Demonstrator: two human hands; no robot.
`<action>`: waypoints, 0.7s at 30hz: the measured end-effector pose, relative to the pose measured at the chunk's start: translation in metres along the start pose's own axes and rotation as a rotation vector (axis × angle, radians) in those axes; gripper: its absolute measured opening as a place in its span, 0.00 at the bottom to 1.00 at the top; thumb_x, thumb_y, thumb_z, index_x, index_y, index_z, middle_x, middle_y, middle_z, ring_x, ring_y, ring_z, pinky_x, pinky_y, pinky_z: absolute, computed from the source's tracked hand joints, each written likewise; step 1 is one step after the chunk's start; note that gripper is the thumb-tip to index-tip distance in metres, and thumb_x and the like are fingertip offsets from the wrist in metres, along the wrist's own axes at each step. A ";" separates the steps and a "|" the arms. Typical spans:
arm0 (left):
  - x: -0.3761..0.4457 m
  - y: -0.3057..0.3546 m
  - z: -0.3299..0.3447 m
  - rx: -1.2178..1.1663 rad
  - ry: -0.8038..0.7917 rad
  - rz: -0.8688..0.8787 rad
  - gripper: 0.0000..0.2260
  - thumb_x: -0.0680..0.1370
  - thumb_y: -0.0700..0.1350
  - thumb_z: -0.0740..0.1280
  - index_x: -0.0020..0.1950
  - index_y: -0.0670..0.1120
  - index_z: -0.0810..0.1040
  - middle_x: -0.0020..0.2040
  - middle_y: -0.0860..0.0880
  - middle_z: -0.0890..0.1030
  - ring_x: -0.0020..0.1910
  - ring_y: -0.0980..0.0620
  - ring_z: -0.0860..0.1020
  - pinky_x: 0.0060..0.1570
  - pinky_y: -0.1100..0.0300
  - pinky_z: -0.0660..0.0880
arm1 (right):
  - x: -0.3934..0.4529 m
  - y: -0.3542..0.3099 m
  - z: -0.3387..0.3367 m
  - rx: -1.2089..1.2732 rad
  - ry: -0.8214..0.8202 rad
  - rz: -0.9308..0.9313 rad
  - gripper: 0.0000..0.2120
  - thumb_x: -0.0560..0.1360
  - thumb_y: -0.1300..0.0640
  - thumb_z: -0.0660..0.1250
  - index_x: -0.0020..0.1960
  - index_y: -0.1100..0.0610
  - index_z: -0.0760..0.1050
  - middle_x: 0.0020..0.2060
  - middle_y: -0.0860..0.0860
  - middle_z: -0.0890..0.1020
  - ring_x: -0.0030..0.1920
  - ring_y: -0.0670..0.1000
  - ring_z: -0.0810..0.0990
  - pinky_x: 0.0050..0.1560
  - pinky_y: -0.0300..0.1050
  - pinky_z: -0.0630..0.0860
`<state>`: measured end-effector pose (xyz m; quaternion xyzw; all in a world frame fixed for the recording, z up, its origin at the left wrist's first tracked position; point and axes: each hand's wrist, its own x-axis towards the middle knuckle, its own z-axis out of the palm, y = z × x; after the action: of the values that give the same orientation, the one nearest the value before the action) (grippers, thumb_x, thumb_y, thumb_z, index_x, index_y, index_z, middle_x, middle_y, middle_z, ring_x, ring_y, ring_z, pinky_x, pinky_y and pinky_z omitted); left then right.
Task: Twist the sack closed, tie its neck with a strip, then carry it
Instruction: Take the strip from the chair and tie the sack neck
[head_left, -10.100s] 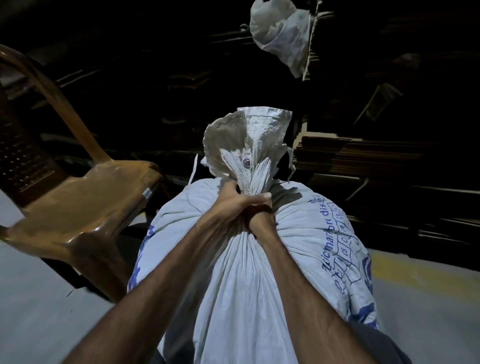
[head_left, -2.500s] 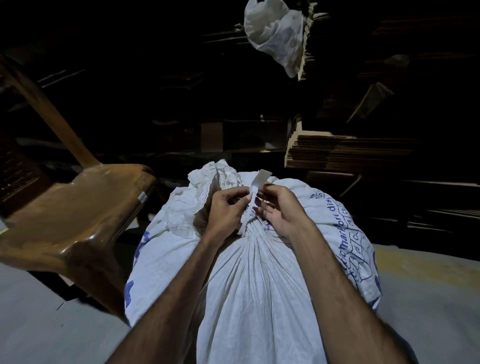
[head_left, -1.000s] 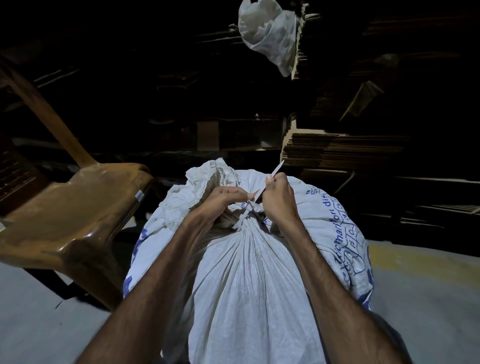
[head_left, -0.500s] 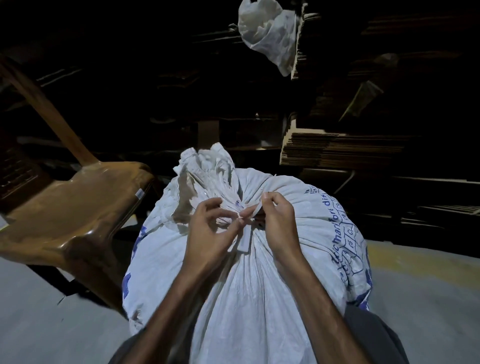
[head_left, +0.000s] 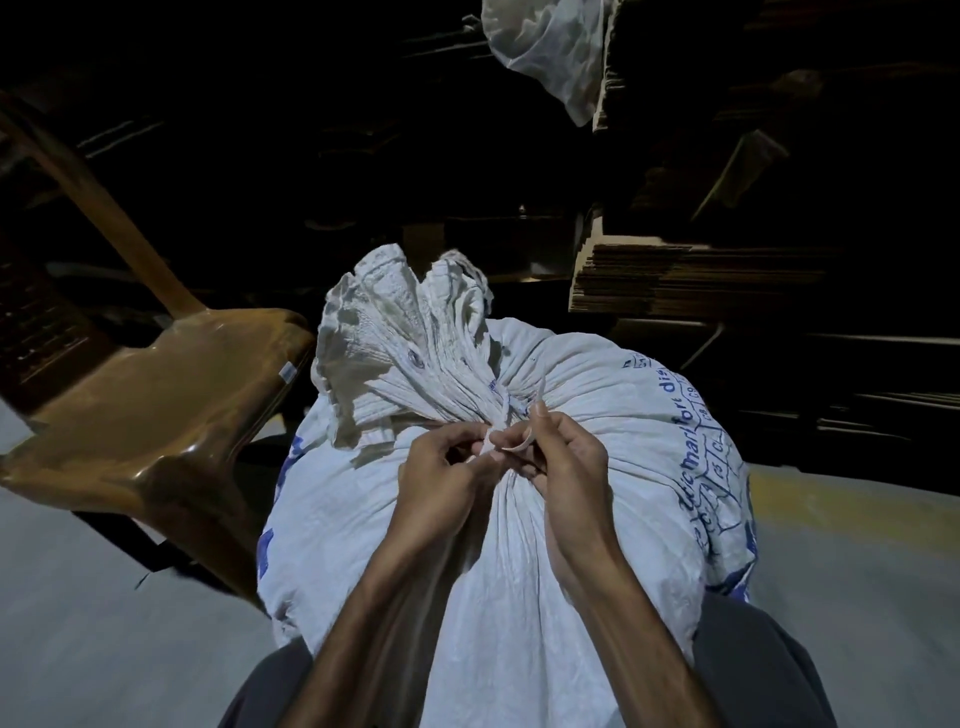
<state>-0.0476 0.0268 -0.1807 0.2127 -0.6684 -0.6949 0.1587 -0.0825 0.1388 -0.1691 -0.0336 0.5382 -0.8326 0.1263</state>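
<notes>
A full white woven sack (head_left: 597, 415) with blue print stands between my knees. Its neck is gathered tight, and the loose mouth (head_left: 400, 338) flops up and to the left. A thin white strip (head_left: 498, 415) is wound around the neck. My left hand (head_left: 441, 467) pinches one end of the strip just below the neck. My right hand (head_left: 566, 457) pinches the other end, which curls over its fingers. Both hands sit close together against the sack's front.
A brown plastic chair (head_left: 156, 405) stands tilted at the left, touching the sack's side. Stacks of flat cardboard (head_left: 691, 280) fill the dark back right. A white bag (head_left: 550, 47) hangs at the top. Grey floor (head_left: 857, 571) lies on both sides.
The sack's loose mouth has risen and spread out to the left. Both hands have dropped slightly below the neck, still working the strip's ends.
</notes>
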 end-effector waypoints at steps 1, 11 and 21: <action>0.001 -0.005 -0.001 -0.035 -0.024 0.001 0.02 0.76 0.28 0.70 0.48 0.31 0.81 0.40 0.39 0.75 0.41 0.45 0.72 0.43 0.55 0.72 | -0.002 0.000 -0.001 0.008 -0.004 0.011 0.18 0.85 0.53 0.65 0.41 0.60 0.82 0.42 0.64 0.87 0.47 0.60 0.90 0.55 0.47 0.84; -0.012 -0.001 -0.008 -0.140 -0.079 0.027 0.09 0.80 0.24 0.63 0.53 0.30 0.83 0.42 0.38 0.82 0.40 0.50 0.82 0.42 0.66 0.79 | 0.002 0.017 -0.018 0.074 -0.156 0.154 0.14 0.82 0.54 0.69 0.50 0.63 0.87 0.53 0.64 0.88 0.59 0.65 0.84 0.66 0.56 0.75; -0.008 -0.006 -0.015 -0.103 -0.068 0.035 0.11 0.81 0.27 0.65 0.54 0.37 0.85 0.42 0.41 0.83 0.42 0.50 0.82 0.43 0.63 0.79 | 0.006 0.019 -0.014 -0.155 -0.200 0.167 0.26 0.70 0.51 0.71 0.51 0.75 0.79 0.34 0.56 0.72 0.32 0.47 0.66 0.36 0.41 0.64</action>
<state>-0.0326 0.0183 -0.1864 0.1688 -0.6404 -0.7322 0.1587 -0.0874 0.1420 -0.1930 -0.0812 0.5864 -0.7678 0.2449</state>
